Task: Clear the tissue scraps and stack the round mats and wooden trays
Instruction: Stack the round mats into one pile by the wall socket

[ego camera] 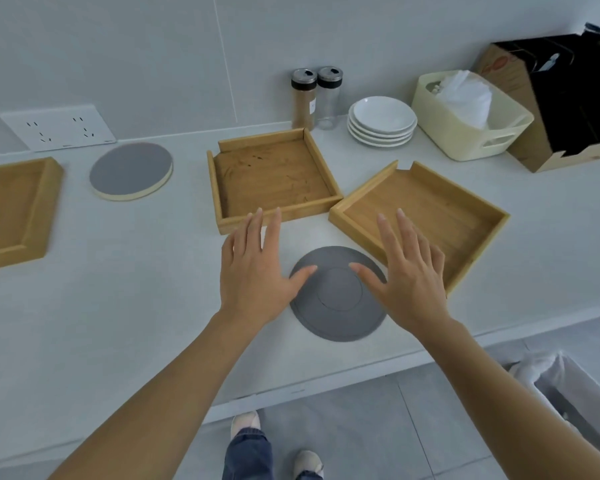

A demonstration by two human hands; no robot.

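Note:
A thin grey round mat [338, 306] lies near the counter's front edge. My left hand [257, 268] and my right hand [404, 271] hover over it on either side, fingers straight and spread, holding nothing. A thicker grey round mat with a cream rim [131, 171] lies at the back left. Three wooden trays sit on the counter: one in the middle [274, 178], one tilted at the right [426, 216], one at the far left [11, 209]. No tissue scraps show on the counter.
Two spice jars [314, 98], a stack of white plates [381, 121], a cream basket with tissue [471, 116] and a cardboard box [561, 98] line the back right. A lined bin [575, 393] stands on the floor at right. A wall socket [58, 126] is at back left.

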